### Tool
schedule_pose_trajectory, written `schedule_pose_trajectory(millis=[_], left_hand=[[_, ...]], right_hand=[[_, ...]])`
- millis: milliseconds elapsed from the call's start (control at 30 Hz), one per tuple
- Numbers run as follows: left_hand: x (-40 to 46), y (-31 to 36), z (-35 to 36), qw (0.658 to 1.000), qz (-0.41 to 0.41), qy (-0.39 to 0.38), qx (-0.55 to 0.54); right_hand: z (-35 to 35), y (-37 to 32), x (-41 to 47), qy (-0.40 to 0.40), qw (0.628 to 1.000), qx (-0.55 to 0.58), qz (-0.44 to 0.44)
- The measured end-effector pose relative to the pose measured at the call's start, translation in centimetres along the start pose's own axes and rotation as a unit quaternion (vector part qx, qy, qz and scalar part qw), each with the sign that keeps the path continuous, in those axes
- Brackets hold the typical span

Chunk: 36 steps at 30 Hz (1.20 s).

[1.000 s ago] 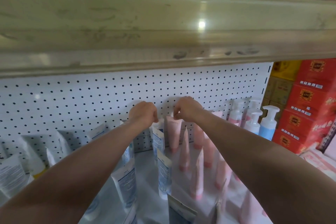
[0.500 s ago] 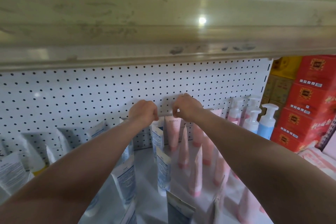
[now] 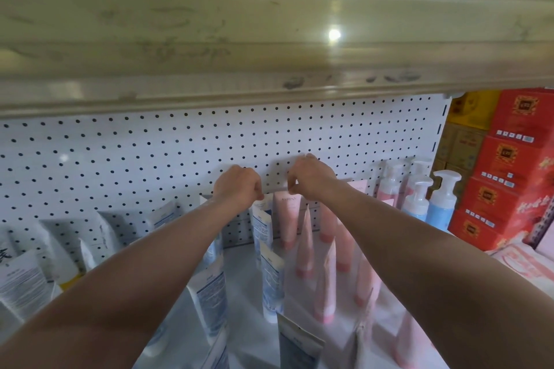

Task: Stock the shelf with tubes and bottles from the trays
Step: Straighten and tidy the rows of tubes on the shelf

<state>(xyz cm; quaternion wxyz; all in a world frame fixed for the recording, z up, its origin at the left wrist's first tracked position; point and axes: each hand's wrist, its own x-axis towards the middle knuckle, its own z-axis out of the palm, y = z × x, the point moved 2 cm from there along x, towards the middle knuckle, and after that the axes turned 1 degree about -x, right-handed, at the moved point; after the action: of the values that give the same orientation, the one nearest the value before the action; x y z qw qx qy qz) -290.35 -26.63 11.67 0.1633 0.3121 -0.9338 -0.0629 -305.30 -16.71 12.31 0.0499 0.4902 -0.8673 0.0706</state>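
White pegboard (image 3: 150, 159) backs the shelf (image 3: 245, 284), both hands at its rear edge.
White-and-blue tubes (image 3: 271, 275) stand left, pink tubes (image 3: 325, 284) centre, pump bottles (image 3: 440, 207) right; left hand (image 3: 238, 186) and right hand (image 3: 311, 175) are clenched above the rearmost tubes; what they pinch is unclear.

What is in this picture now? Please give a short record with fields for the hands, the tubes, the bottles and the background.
left hand: curled, at top of white tube
right hand: curled, at top of pink tube
grip: contact not clearly visible
pump bottles: upright, at right of shelf
pegboard: white, behind tubes
red boxes: stacked, far right
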Motion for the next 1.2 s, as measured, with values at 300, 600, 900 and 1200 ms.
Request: schedule_pose_trajectory(millis=[300, 600, 900, 1200], left_hand=[[-0.25, -0.17, -0.16, 1.000, -0.002, 0.001, 0.000], [-0.08, -0.02, -0.01, 1.000, -0.011, 0.000, 0.001], [-0.25, -0.45, 0.18, 1.000, -0.011, 0.006, -0.010], [-0.41, -0.85, 0.15, 1.000, -0.010, 0.007, -0.008]], right_hand=[[-0.06, -0.13, -0.02, -0.004, 1.000, -0.004, 0.012], [-0.10, 0.64, -0.44, 0.008, 1.000, 0.029, 0.007], [0.06, 0.46, -0.22, 0.008, 0.998, 0.060, 0.020], [-0.02, 0.41, -0.76, 0.018, 0.998, 0.056, 0.008]])
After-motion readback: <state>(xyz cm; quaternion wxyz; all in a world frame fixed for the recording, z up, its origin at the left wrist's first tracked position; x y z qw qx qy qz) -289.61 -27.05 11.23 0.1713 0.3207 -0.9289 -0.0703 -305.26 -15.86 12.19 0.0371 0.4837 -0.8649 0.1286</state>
